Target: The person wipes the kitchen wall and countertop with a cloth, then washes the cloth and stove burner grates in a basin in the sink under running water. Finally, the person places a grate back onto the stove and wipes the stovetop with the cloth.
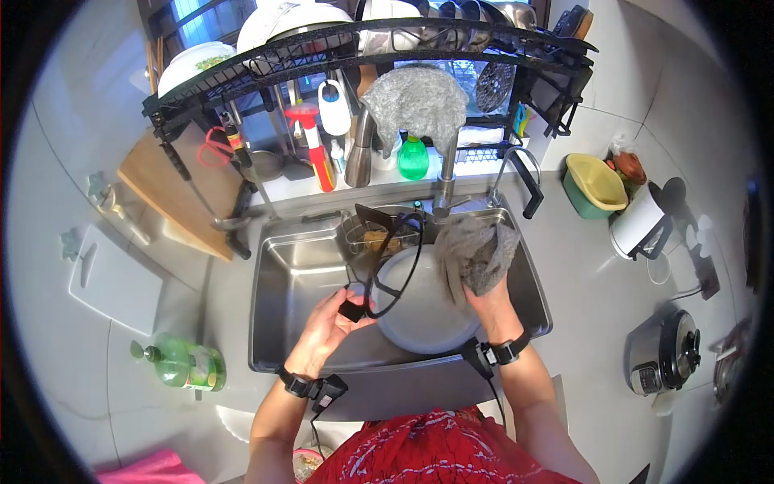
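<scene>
My left hand [332, 320] grips a black metal ring with flat legs [380, 278], which looks like a gas stove pan support, by its near end over the sink [302, 254]. A grey, wet-looking cloth [481, 252] is bunched in my right hand [488, 302] and covers most of its fingers. The cloth is beside the ring, apart from it. Beneath both is a round, pale basin [431, 319], resting in the sink's right part. A wire caddy [367, 234] with a yellowish sponge is fixed at the sink's back edge.
The faucet [445, 181] rises behind the sink, near a green bottle [413, 158]. Above is a black dish rack [371, 56] with bowls. Left stands a large green detergent bottle [185, 363]. To the right are a yellow basin [597, 184], white kettle [638, 222] and rice cooker [665, 352].
</scene>
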`<state>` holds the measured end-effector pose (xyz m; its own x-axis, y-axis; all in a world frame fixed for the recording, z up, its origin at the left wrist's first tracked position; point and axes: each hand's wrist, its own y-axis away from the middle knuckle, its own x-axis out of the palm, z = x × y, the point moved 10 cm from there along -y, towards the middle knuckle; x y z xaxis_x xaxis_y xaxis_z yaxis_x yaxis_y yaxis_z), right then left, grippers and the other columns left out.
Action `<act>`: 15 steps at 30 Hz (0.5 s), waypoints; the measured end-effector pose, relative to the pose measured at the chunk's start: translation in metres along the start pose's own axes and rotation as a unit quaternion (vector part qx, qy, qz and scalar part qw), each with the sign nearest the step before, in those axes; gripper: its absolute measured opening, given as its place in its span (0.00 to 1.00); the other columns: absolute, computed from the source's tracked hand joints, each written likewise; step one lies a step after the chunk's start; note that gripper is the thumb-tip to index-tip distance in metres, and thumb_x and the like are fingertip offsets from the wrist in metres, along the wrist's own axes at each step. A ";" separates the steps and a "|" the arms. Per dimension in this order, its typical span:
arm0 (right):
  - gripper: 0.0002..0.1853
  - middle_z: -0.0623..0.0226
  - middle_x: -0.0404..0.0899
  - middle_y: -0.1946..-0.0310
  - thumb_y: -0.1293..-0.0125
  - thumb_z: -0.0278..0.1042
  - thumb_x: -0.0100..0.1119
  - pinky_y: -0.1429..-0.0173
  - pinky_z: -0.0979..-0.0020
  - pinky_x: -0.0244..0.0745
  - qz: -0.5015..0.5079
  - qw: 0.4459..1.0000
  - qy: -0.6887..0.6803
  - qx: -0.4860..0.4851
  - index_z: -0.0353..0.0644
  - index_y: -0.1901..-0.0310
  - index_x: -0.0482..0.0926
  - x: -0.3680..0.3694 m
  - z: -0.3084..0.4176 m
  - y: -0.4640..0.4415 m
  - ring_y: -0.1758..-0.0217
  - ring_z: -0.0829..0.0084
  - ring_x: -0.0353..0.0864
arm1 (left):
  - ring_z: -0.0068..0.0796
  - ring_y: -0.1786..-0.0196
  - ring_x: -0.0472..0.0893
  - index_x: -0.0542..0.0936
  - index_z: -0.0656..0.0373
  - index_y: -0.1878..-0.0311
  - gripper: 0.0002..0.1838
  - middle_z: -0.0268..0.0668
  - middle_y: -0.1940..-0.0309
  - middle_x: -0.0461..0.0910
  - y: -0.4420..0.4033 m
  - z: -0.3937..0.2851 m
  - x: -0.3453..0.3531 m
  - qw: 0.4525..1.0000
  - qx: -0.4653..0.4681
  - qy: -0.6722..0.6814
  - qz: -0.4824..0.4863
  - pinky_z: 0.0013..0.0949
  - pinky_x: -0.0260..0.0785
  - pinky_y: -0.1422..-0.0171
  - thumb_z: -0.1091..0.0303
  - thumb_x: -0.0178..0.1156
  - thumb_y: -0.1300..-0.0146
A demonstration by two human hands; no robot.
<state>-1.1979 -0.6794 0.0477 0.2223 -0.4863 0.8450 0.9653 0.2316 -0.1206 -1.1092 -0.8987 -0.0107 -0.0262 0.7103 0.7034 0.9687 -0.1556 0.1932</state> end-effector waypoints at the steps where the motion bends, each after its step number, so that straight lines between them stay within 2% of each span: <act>1: 0.21 0.62 0.72 0.50 0.32 0.46 0.44 0.41 0.63 0.67 -0.010 1.000 0.000 -0.003 0.40 0.44 0.67 -0.002 0.003 -0.003 0.45 0.67 0.71 | 0.41 0.52 0.77 0.74 0.59 0.62 0.11 0.41 0.62 0.78 0.003 0.002 -0.002 1.000 -0.008 0.004 -0.011 0.59 0.68 0.46 0.62 0.47 0.32; 2: 0.21 0.56 0.72 0.49 0.33 0.43 0.44 0.40 0.59 0.65 0.023 0.996 0.067 -0.062 0.38 0.44 0.66 -0.003 0.006 -0.011 0.45 0.61 0.71 | 0.41 0.53 0.77 0.74 0.59 0.63 0.12 0.41 0.63 0.78 0.005 0.003 -0.002 1.000 -0.015 0.007 -0.021 0.62 0.67 0.46 0.62 0.46 0.32; 3: 0.21 0.56 0.72 0.49 0.35 0.40 0.46 0.40 0.60 0.65 0.032 0.944 0.303 -0.126 0.37 0.44 0.67 -0.020 0.001 -0.022 0.45 0.61 0.71 | 0.41 0.53 0.77 0.74 0.60 0.65 0.12 0.41 0.64 0.78 0.006 0.003 -0.001 0.999 -0.023 0.010 -0.029 0.65 0.66 0.46 0.63 0.46 0.32; 4: 0.21 0.55 0.71 0.48 0.36 0.37 0.48 0.40 0.61 0.64 0.037 0.833 0.520 -0.183 0.35 0.45 0.67 -0.041 -0.015 -0.034 0.45 0.60 0.70 | 0.41 0.54 0.77 0.74 0.60 0.65 0.12 0.41 0.65 0.78 0.006 0.005 0.002 0.999 -0.032 0.017 -0.030 0.66 0.65 0.46 0.63 0.46 0.33; 5: 0.20 0.53 0.72 0.49 0.39 0.35 0.49 0.40 0.60 0.64 0.047 0.712 0.671 -0.200 0.34 0.47 0.68 -0.034 -0.025 -0.036 0.45 0.59 0.70 | 0.41 0.54 0.78 0.74 0.60 0.66 0.12 0.41 0.66 0.78 0.007 0.009 0.006 0.998 -0.041 0.025 -0.030 0.68 0.64 0.47 0.63 0.47 0.33; 6: 0.19 0.51 0.72 0.50 0.41 0.32 0.50 0.40 0.60 0.63 0.051 0.565 0.792 -0.226 0.33 0.48 0.70 -0.013 -0.030 -0.034 0.46 0.57 0.70 | 0.41 0.55 0.78 0.74 0.60 0.66 0.12 0.41 0.67 0.78 0.009 0.013 0.009 0.998 -0.050 0.032 -0.031 0.69 0.64 0.47 0.63 0.48 0.33; 8: 0.17 0.43 0.72 0.55 0.46 0.29 0.50 0.41 0.56 0.63 0.072 0.325 0.919 -0.211 0.31 0.54 0.74 0.022 -0.054 -0.039 0.48 0.50 0.70 | 0.42 0.56 0.79 0.75 0.60 0.67 0.11 0.41 0.68 0.78 0.013 0.018 0.017 0.997 -0.058 0.042 -0.036 0.71 0.62 0.47 0.64 0.49 0.34; 10: 0.15 0.44 0.73 0.56 0.48 0.26 0.51 0.41 0.57 0.63 0.006 0.549 0.771 -0.322 0.30 0.58 0.75 0.004 -0.033 -0.054 0.48 0.49 0.69 | 0.42 0.56 0.79 0.75 0.60 0.66 0.10 0.41 0.69 0.79 0.016 0.017 0.026 0.998 -0.051 0.043 -0.020 0.70 0.64 0.48 0.64 0.50 0.34; 11: 0.14 0.44 0.73 0.56 0.48 0.25 0.51 0.41 0.58 0.63 0.001 0.593 0.729 -0.342 0.30 0.58 0.75 0.004 -0.026 -0.053 0.48 0.48 0.69 | 0.41 0.57 0.79 0.75 0.61 0.65 0.10 0.41 0.68 0.79 0.017 0.014 0.025 0.998 -0.039 0.030 -0.026 0.67 0.66 0.48 0.64 0.49 0.34; 12: 0.14 0.45 0.74 0.57 0.48 0.24 0.51 0.42 0.58 0.63 -0.001 0.633 0.684 -0.362 0.30 0.59 0.75 0.005 -0.019 -0.050 0.48 0.48 0.69 | 0.41 0.57 0.79 0.75 0.61 0.65 0.11 0.41 0.68 0.79 0.018 0.011 0.023 0.999 -0.025 0.019 -0.032 0.63 0.68 0.49 0.64 0.49 0.34; 14: 0.13 0.46 0.73 0.55 0.47 0.23 0.51 0.42 0.58 0.63 0.059 0.609 0.709 -0.352 0.31 0.59 0.75 0.020 -0.021 -0.042 0.49 0.45 0.68 | 0.41 0.57 0.80 0.75 0.62 0.63 0.11 0.42 0.67 0.79 0.019 0.007 0.022 0.999 -0.007 -0.001 -0.041 0.59 0.71 0.50 0.64 0.48 0.33; 15: 0.12 0.47 0.73 0.55 0.46 0.23 0.50 0.43 0.58 0.64 0.063 0.619 0.698 -0.354 0.32 0.59 0.75 0.025 -0.018 -0.036 0.49 0.45 0.68 | 0.42 0.58 0.80 0.75 0.62 0.63 0.11 0.42 0.67 0.79 0.020 0.005 0.024 0.999 -0.001 -0.010 -0.043 0.59 0.71 0.49 0.65 0.48 0.33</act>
<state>-1.2249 -0.7156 0.0641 -0.2733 -0.8704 -0.4096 0.6360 0.1559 -0.7557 -1.0888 -0.8816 0.0062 -0.1039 0.7348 0.6703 0.9625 -0.0955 0.2539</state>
